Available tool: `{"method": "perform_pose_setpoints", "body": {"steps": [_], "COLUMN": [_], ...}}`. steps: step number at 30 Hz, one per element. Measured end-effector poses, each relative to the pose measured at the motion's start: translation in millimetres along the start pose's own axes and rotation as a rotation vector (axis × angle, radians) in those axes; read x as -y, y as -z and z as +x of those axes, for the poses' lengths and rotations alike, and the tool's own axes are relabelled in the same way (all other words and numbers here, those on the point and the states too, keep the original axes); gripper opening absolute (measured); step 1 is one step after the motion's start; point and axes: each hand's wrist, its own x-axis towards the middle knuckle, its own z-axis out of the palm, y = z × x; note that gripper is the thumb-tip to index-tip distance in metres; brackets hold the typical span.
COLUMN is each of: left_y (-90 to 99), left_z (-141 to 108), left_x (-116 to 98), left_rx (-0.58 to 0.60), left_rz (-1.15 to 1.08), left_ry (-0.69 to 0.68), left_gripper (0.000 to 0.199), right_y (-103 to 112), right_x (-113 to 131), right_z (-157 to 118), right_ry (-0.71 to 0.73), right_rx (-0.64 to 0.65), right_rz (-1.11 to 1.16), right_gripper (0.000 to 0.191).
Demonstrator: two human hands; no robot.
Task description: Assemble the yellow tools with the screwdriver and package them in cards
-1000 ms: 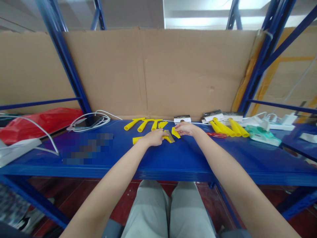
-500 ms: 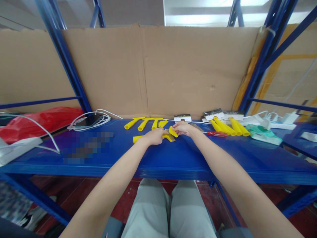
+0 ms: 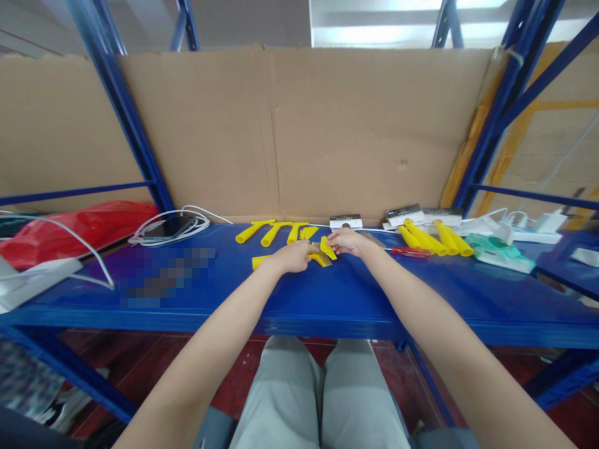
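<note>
Left hand, seen in the head view, is closed on a yellow scraper, midway along the bench and back from its front edge. Its grey blade points right. Just left of the wrist lies a yellow tube end; the hand hides whether it belongs to the scraper. The right hand has its fingertips pinched together on a yellow piece, held tilted right beside the blade. Whether the two touch cannot be told. Over the last second the right hand has brought this piece in from the right, so both hands now work at one spot, and lining up the piece with the blade looks like the fine part.

Towards the back edge, left of centre, three yellow handles lie in a row, with small yellow parts at their right end. A white card lies by the back edge behind the right hand. Right of the right forearm are a red screwdriver and more yellow tubes, with a green packet farther towards the right edge. White cable and a red bag lie near the back left corner.
</note>
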Motion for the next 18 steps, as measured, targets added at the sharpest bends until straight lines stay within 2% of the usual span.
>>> {"method": "perform_pose_setpoints", "body": {"steps": [18], "left_y": [-0.4], "left_z": [0.3], "left_x": [1.2], "left_rx": [0.006], "left_rz": [-0.003], "left_ry": [0.004], "left_gripper": [0.043], "right_y": [-0.1], "right_x": [0.3], "right_z": [0.2], "right_ry": [0.004], "right_rx": [0.017], "right_rz": [0.008], "right_gripper": [0.019]}}
